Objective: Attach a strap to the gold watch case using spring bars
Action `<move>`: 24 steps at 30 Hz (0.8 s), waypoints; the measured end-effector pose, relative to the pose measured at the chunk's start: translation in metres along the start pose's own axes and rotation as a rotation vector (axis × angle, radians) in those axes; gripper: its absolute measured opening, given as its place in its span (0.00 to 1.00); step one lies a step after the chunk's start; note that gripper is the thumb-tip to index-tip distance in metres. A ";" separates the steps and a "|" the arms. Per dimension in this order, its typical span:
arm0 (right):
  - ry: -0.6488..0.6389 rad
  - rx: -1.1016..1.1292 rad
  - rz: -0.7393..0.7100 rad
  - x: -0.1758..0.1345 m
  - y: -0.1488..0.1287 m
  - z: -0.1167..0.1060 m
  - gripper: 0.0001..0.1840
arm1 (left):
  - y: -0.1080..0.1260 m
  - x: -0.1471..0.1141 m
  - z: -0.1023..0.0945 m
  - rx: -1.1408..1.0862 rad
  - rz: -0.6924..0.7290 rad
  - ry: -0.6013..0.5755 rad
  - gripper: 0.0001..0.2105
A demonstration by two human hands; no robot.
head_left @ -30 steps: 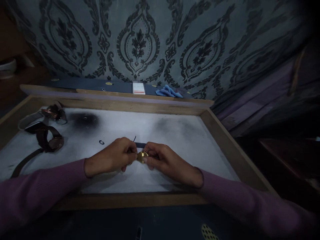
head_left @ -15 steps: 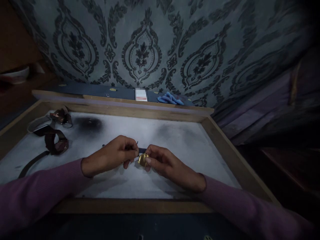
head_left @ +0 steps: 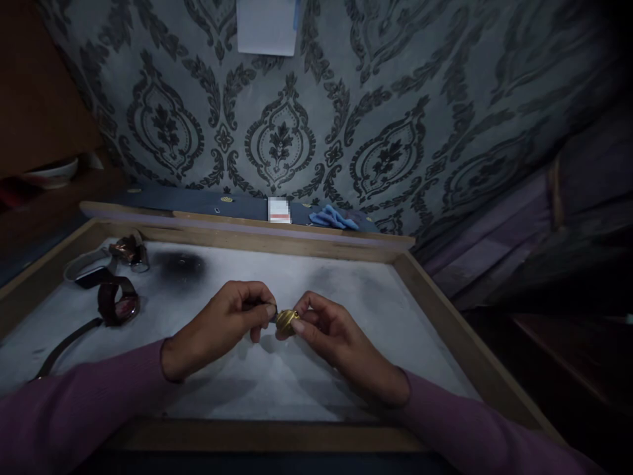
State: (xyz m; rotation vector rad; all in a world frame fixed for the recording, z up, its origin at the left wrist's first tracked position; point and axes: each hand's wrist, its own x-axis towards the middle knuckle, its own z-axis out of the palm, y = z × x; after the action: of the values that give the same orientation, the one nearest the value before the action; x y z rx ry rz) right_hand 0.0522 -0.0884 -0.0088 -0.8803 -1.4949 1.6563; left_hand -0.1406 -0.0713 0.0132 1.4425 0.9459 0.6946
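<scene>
A small gold watch case (head_left: 287,322) is pinched between the thumb and fingers of my right hand (head_left: 336,336). It is held just above the white tray floor, near the middle. On its left side, my left hand (head_left: 227,323) is closed on a thin dark piece that looks like a watch strap (head_left: 273,314). Its end meets the case edge, but I cannot tell whether the two are joined. Most of the dark piece is hidden behind my left fingers.
Watches with dark straps (head_left: 117,302) lie at the left inside the wooden-framed tray (head_left: 297,435). A small white box (head_left: 279,210) and a blue cloth (head_left: 333,217) rest beyond the far rim. Patterned wall covering rises behind.
The gold case has turned between my fingers and now shows a ridged side. The dark strap seen between my hands is now mostly covered. The view has tipped up slightly.
</scene>
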 end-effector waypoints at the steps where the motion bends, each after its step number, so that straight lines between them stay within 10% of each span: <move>1: 0.003 0.009 0.005 0.000 -0.001 0.000 0.13 | 0.000 0.000 0.000 -0.002 -0.003 0.005 0.09; 24: 0.144 -0.067 -0.016 0.001 -0.006 0.004 0.15 | 0.002 -0.001 0.002 -0.004 0.050 0.053 0.09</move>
State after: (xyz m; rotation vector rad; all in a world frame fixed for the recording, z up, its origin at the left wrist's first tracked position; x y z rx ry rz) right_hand 0.0485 -0.0893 -0.0023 -0.9999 -1.4616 1.5053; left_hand -0.1388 -0.0736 0.0152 1.4549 0.9516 0.7750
